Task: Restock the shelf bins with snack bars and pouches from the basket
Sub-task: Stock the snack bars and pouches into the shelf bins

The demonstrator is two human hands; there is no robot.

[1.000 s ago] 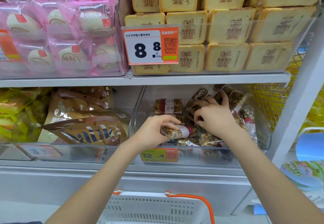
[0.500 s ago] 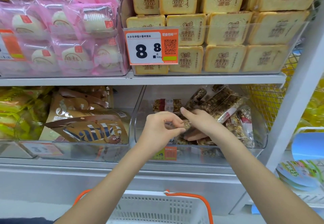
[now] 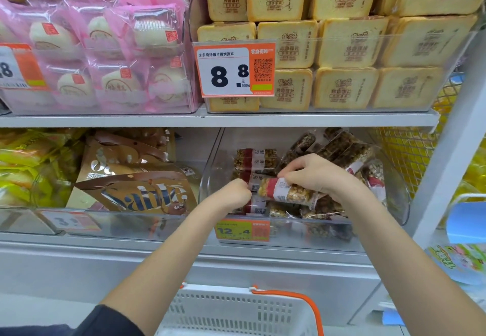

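The shelf [image 3: 210, 120] is carrying rows of clear bins, and the upper ones with the pink buns [image 3: 110, 46] and the toast-shaped packs [image 3: 342, 46] are looking full. On the lower level the pouch bin [image 3: 131, 220] at the left is holding brown pouches [image 3: 136, 191] piled against one another, though space is showing behind them. The bar bin [image 3: 394, 204] to its right is where the work is going on: snack bars [image 3: 256, 160] are lying stacked at the back and heaped loosely on the right, filling it perhaps halfway.

Below, the white basket [image 3: 236, 309] with its orange handle is sitting in front of the shelf; its inside is hidden, so I cannot tell how much stock is waiting.

The right hand [image 3: 315, 175] is curling its fingers over one end of a nut bar [image 3: 286, 191], holding it just above the heap. The left hand [image 3: 235, 193] is meeting the bar's other end with fingers curled, apparently pinching the wrapper, though the contact is hidden.

Judging from this, restocking is well under way but not finished: this bar is not yet laid down.
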